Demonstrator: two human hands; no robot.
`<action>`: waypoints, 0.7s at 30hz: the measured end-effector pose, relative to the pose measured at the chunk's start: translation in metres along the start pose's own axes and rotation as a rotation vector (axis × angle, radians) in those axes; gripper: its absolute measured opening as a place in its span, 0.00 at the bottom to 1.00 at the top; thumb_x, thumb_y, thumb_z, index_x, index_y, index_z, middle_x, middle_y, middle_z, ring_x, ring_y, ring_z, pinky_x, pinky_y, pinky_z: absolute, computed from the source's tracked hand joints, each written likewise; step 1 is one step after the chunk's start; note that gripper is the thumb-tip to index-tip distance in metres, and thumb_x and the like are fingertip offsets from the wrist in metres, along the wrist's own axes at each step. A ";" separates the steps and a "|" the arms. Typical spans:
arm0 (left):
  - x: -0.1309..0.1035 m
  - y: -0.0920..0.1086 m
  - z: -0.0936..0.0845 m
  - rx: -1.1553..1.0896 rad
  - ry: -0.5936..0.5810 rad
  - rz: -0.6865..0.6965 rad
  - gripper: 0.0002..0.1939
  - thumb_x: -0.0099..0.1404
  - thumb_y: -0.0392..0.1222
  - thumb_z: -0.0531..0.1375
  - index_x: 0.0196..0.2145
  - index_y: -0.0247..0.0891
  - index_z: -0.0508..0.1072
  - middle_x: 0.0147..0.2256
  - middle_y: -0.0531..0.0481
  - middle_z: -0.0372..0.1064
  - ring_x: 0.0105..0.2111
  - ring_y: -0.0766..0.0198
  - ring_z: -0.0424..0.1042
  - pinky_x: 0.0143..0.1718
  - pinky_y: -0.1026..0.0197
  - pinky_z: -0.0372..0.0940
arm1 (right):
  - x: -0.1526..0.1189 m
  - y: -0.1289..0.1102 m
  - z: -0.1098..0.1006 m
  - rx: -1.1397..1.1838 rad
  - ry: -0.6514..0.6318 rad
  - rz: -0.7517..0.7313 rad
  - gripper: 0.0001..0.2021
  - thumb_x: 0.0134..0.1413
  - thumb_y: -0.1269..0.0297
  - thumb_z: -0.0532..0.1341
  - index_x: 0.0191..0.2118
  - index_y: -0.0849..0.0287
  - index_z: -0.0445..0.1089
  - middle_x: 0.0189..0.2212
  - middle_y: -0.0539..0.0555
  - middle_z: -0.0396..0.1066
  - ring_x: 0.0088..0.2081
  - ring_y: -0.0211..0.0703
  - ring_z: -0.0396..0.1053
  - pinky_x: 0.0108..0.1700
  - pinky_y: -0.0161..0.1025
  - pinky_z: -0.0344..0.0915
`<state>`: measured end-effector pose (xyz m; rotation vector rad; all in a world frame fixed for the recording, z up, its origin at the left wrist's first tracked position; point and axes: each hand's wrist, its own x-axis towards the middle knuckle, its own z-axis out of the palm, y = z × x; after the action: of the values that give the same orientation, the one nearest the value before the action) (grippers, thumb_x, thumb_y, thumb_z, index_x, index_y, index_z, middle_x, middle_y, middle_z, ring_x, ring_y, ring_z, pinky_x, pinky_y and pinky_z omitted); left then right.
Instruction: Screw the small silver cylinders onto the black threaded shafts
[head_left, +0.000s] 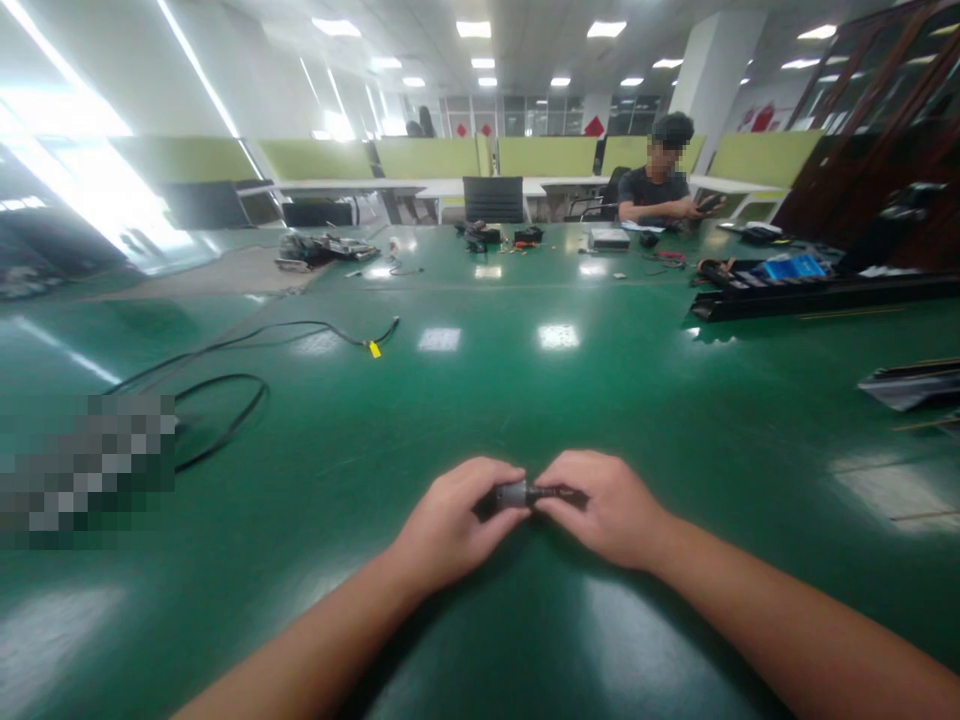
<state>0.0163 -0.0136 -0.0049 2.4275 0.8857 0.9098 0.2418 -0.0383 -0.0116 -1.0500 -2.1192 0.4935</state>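
Close to the near side of a glossy green table (480,400), my two hands meet around a small dark cylindrical object (513,494). My left hand (461,515) pinches its wider grey-black body between thumb and fingers. From the right, my right hand (607,505) grips the thinner black part (555,492), which points into the palm. The two parts line up end to end, roughly level. Whether they are one piece or two cannot be made out, and the fingers hide some of each.
A black cable (300,325) with a yellow tag (375,349) runs across the left. A blurred-out grey object (90,465) lies at far left. Black rails (825,295) with a blue item sit at right. A person (660,190) sits across the table beside a grey box (608,239).
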 end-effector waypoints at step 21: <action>0.001 0.000 -0.003 0.021 0.013 -0.049 0.13 0.62 0.41 0.65 0.45 0.39 0.74 0.41 0.47 0.76 0.41 0.60 0.76 0.45 0.59 0.71 | -0.001 0.002 -0.004 -0.013 -0.012 0.019 0.04 0.57 0.67 0.64 0.39 0.58 0.75 0.34 0.52 0.76 0.36 0.43 0.71 0.40 0.39 0.64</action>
<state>0.0150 -0.0131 -0.0025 2.4092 0.9602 0.9037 0.2461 -0.0376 -0.0105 -1.0778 -2.1277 0.4972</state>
